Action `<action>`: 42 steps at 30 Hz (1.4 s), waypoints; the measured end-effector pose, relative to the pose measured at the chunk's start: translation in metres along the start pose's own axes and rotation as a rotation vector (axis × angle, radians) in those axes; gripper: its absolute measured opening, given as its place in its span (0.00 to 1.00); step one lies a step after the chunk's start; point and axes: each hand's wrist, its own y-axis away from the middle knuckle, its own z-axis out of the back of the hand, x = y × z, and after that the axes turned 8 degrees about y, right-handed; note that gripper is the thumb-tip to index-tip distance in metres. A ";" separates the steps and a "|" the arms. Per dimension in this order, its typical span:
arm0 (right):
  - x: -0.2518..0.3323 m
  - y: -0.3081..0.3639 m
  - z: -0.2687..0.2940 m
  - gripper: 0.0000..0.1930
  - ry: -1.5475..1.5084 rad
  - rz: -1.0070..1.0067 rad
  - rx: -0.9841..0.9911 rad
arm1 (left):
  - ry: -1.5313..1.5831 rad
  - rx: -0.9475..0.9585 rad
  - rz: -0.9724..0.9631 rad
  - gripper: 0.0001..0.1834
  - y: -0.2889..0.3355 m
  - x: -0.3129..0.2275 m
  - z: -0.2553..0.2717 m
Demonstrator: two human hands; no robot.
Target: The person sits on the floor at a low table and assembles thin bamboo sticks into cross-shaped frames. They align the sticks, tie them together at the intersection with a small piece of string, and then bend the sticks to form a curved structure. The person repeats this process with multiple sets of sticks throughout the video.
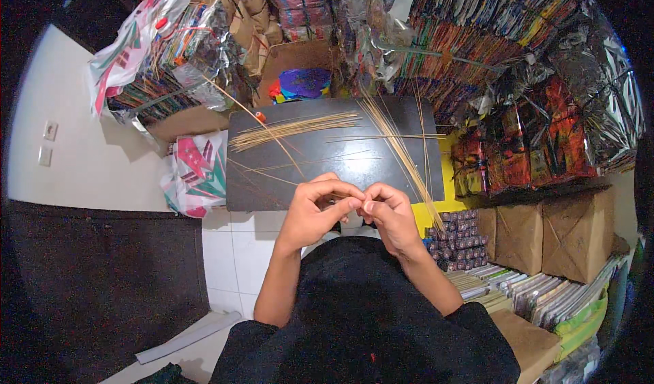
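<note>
In front of my chest, over the near edge of the dark table (pixel 320 180), both hands meet fingertip to fingertip. The left hand (pixel 315 210) is closed in a pinch of thumb and forefinger. Against it, the right hand (pixel 392 219) pinches in the same way. Whatever lies between the fingertips is too small or hidden to name. One thin stick (pixel 259 131) slants across the table, its near end close to my left knuckles. Beyond the hands lies a bundle of thin tan sticks (pixel 300 130). A second stick bundle (pixel 395 146) runs along the table's right side, crossed by loose sticks.
A small orange spool (pixel 260 116) stands at the table's far left. Behind is a cardboard box (pixel 289 60) holding coloured pieces. Plastic-wrapped stacks (pixel 470 16) crowd the back and right. Brown paper parcels (pixel 575 234) and a pile of small dark cylinders (pixel 460 237) sit at right.
</note>
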 end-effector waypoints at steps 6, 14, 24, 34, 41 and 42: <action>-0.001 -0.001 0.001 0.03 0.007 0.007 0.001 | -0.010 0.002 -0.002 0.05 0.000 0.000 0.001; -0.004 -0.002 0.001 0.03 0.055 0.047 0.001 | 0.017 0.010 0.030 0.05 0.001 0.001 0.002; -0.002 -0.001 -0.004 0.03 0.239 0.138 -0.089 | 0.077 0.060 0.103 0.09 0.002 0.003 0.007; -0.005 -0.001 -0.003 0.03 0.281 0.141 -0.103 | 0.041 0.022 0.105 0.09 0.000 0.006 0.007; -0.014 -0.005 -0.003 0.04 0.381 0.206 -0.116 | 0.032 0.034 0.122 0.09 0.002 0.009 0.009; -0.013 -0.005 -0.004 0.04 0.374 0.202 -0.122 | 0.044 0.030 0.130 0.09 0.003 0.008 0.009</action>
